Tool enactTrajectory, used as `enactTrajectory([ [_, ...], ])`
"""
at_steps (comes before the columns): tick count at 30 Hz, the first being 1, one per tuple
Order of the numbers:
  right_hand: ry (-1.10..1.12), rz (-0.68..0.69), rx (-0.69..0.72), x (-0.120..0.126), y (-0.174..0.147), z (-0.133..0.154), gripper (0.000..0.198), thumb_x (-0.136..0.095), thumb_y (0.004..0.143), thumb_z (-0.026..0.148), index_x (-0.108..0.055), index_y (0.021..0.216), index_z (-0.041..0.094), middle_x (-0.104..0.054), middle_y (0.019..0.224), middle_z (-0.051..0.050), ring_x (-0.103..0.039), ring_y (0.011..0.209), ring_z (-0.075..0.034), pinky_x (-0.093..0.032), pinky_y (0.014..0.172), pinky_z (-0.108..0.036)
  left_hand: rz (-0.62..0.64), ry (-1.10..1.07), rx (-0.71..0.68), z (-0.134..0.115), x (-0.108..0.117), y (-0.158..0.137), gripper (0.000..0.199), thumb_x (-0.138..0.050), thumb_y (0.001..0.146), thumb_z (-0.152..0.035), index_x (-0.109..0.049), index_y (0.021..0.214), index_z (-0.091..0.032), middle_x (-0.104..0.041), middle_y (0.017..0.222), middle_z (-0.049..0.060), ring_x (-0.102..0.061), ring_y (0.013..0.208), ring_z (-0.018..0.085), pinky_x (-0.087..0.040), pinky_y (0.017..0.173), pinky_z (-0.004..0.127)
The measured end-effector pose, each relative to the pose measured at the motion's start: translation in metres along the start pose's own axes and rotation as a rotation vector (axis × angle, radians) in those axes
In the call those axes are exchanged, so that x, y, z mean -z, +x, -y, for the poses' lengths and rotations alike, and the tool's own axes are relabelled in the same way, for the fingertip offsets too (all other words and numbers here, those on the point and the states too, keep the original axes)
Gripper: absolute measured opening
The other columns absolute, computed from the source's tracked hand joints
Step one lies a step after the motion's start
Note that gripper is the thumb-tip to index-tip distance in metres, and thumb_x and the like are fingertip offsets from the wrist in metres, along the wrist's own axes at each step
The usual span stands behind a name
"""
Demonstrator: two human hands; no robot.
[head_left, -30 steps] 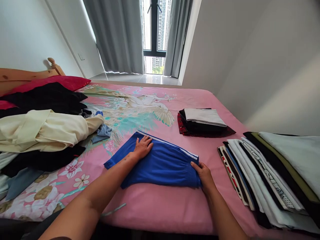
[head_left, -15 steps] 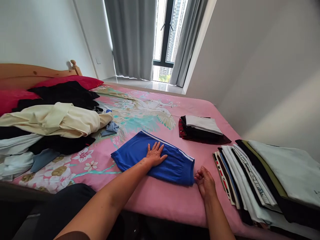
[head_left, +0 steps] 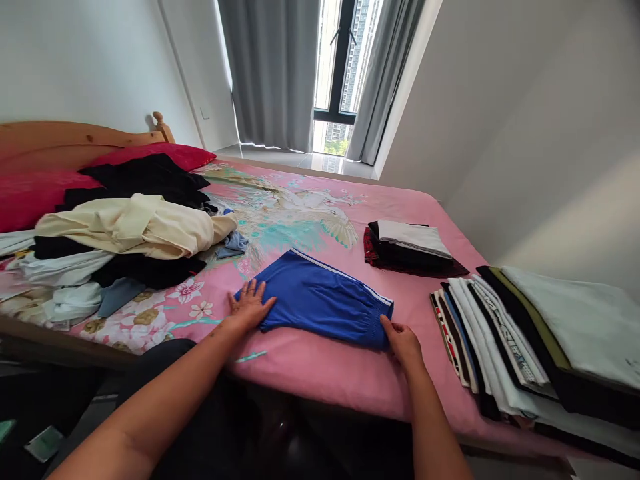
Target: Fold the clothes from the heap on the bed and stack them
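Observation:
Blue shorts [head_left: 323, 300] with white side stripes lie folded lengthwise on the pink bedsheet [head_left: 330, 380]. Their gathered waistband points right and the leg openings point left. At the leg end, my left hand [head_left: 249, 307] rests with its fingers spread, partly on the cloth and covering the lower left corner. My right hand [head_left: 404, 343] is at the waistband, its thumb and forefinger closed on the edge. The other fingers of that hand are curled under.
Loose clothes, with a cream garment [head_left: 145, 227] on top, are heaped at the left near red pillows [head_left: 45, 197]. A small folded stack [head_left: 413, 240] sits beyond the waistband. Right of my right hand, a larger row of folded clothes [head_left: 510, 333] reaches the bed's front edge.
My left hand has slid left from the middle of the shorts to the leg end. My right hand has moved from beside the waistband onto its edge and grips it.

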State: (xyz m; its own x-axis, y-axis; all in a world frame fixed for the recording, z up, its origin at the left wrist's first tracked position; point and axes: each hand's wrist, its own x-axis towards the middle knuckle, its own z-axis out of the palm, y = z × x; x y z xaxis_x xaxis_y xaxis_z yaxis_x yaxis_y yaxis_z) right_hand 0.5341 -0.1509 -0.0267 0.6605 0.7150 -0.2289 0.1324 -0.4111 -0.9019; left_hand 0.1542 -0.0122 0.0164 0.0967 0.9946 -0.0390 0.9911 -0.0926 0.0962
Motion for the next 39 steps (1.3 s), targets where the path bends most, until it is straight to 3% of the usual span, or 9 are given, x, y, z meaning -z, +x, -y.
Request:
enactTrajectory([
  [3, -0.045, 0.052, -0.066, -0.004, 0.002, 0.017, 0.039, -0.077, 0.051, 0.049, -0.064, 0.073, 0.020, -0.066, 0.065, -0.007, -0.065, 0.079, -0.027, -0.048, 0.064, -0.031, -0.095, -0.001, -0.072, -0.002, 0.003, 0.002, 0.063, -0.036, 0.089, -0.051, -0.036, 0.142, -0.016, -0.024, 0.151, 0.015, -0.015, 0.141, 0.031, -0.002, 0.109, 0.062],
  [8, 0.112, 0.126, -0.053, -0.016, -0.002, 0.030, 0.046, -0.079, 0.051, 0.047, -0.065, 0.079, 0.014, -0.069, 0.072, -0.008, -0.066, 0.080, -0.026, -0.051, 0.067, -0.031, 0.023, -0.194, -0.575, -0.078, 0.005, 0.003, 0.054, -0.031, 0.092, -0.045, -0.034, 0.142, -0.025, -0.024, 0.153, 0.004, -0.015, 0.142, 0.019, -0.007, 0.115, 0.047],
  [14, 0.575, 0.227, -0.130, -0.015, -0.039, 0.035, 0.063, -0.079, 0.057, 0.042, -0.057, 0.108, 0.012, -0.070, 0.093, -0.009, -0.067, 0.080, -0.024, -0.055, 0.070, -0.034, 0.123, -0.283, -0.599, -0.148, -0.003, 0.010, 0.059, -0.030, 0.091, -0.053, -0.032, 0.143, -0.025, -0.022, 0.153, 0.007, -0.013, 0.143, 0.023, 0.002, 0.113, 0.054],
  [22, 0.678, 0.104, -0.115, 0.032, -0.088, 0.043, 0.070, -0.078, 0.059, 0.041, -0.051, 0.119, 0.019, -0.068, 0.101, -0.006, -0.066, 0.086, -0.025, -0.056, 0.070, -0.034, 0.166, -0.438, -0.767, -0.185, -0.023, -0.031, 0.066, -0.028, 0.088, -0.062, -0.035, 0.142, -0.023, -0.023, 0.152, 0.009, -0.013, 0.143, 0.024, 0.008, 0.113, 0.054],
  [25, 0.658, 0.132, -0.067, 0.029, -0.098, 0.064, 0.069, -0.076, 0.061, 0.042, -0.050, 0.121, 0.020, -0.066, 0.105, -0.007, -0.066, 0.087, -0.024, -0.056, 0.070, -0.033, 0.214, -0.577, -0.742, -0.190, -0.027, -0.035, 0.064, -0.032, 0.088, -0.059, -0.037, 0.141, -0.022, -0.025, 0.152, 0.008, -0.012, 0.143, 0.023, 0.010, 0.113, 0.051],
  [29, 0.637, 0.184, 0.027, -0.003, -0.103, 0.105, 0.072, -0.075, 0.062, 0.042, -0.047, 0.125, 0.020, -0.065, 0.107, -0.010, -0.065, 0.086, -0.025, -0.056, 0.067, -0.033, 0.368, -1.146, -0.551, -0.181, -0.024, -0.036, 0.057, -0.047, 0.082, -0.057, -0.052, 0.130, -0.025, -0.040, 0.145, 0.005, -0.022, 0.141, 0.022, 0.007, 0.115, 0.046],
  [34, 0.585, 0.192, 0.017, -0.071, -0.095, 0.149, 0.072, -0.076, 0.059, 0.038, -0.046, 0.121, 0.020, -0.063, 0.093, -0.004, -0.064, 0.076, -0.021, -0.056, 0.064, -0.032, 0.560, -1.730, -0.310, -0.148, -0.024, -0.058, 0.076, -0.019, 0.085, -0.069, -0.049, 0.132, -0.017, -0.058, 0.129, 0.010, -0.047, 0.126, 0.026, -0.031, 0.109, 0.046],
  [37, 0.461, 0.205, -0.033, -0.119, -0.087, 0.161, 0.080, -0.076, 0.059, 0.036, -0.038, 0.128, 0.025, -0.060, 0.090, -0.001, -0.062, 0.068, -0.018, -0.055, 0.054, -0.030, 0.718, -2.273, -0.046, -0.127, -0.027, -0.074, 0.080, -0.020, 0.083, -0.073, -0.054, 0.126, -0.015, -0.061, 0.123, 0.012, -0.050, 0.122, 0.028, -0.036, 0.106, 0.047],
  [39, 0.407, 0.228, -0.061, -0.150, -0.081, 0.162, 0.087, -0.074, 0.061, 0.035, -0.028, 0.135, 0.028, -0.059, 0.087, 0.000, -0.059, 0.060, -0.016, -0.053, 0.050, -0.030, 0.701, -2.440, 0.065, -0.116, -0.026, -0.081, 0.079, -0.023, 0.081, -0.074, -0.055, 0.124, -0.016, -0.061, 0.123, 0.012, -0.049, 0.123, 0.027, -0.036, 0.106, 0.046],
])
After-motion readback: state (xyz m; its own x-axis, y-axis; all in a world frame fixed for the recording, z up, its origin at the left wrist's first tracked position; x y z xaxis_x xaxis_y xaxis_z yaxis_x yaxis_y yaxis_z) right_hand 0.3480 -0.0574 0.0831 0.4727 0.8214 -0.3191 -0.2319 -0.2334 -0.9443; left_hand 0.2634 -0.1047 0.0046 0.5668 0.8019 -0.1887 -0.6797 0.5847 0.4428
